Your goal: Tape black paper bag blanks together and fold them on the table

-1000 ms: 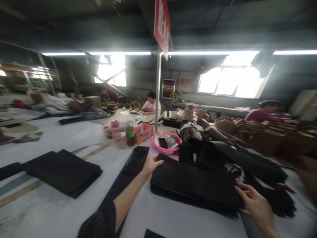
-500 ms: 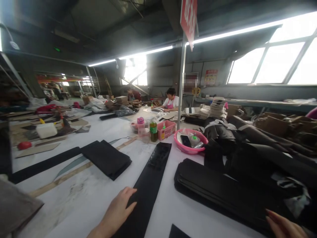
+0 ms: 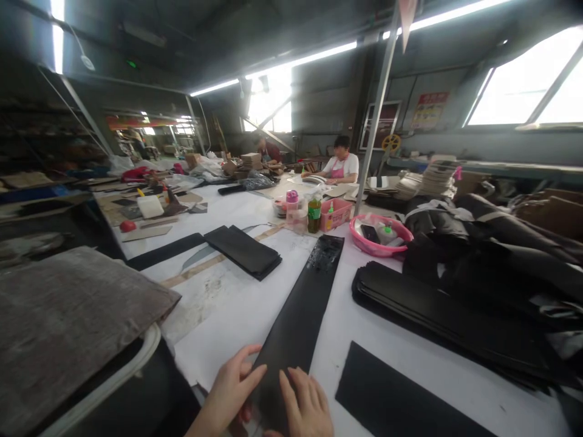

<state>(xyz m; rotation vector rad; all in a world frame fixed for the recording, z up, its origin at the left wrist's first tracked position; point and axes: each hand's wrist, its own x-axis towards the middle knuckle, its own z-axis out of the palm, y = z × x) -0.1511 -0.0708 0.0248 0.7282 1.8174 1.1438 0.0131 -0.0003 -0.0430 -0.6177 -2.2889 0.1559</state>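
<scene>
A long black strip [image 3: 298, 309] of sheet material runs away from me along the white tabletop, its far end shiny and wrinkled. At its near left edge, my left hand [image 3: 230, 388] has thumb and forefinger over the strip, with the other fingers curled by its side. My right hand [image 3: 307, 403] lies on top of the near end, fingers a little bent and spread. The very end of the strip is partly hidden by both hands. To the right lies another flat black piece [image 3: 401, 394], and beyond it a thick stack of black strips [image 3: 437, 315].
A stack of black pieces [image 3: 241, 249] lies left of the strip. Farther back stand a pink basin [image 3: 380, 246], a pink box [image 3: 337, 213] and a green-labelled bottle [image 3: 314, 215]. A grey cushion [image 3: 82, 321] is at left. A person [image 3: 341, 164] sits across the table.
My right hand has moved left from the stack of strips onto the near end of the strip. The view has swung left and down. Another black piece shows more fully on the right.
</scene>
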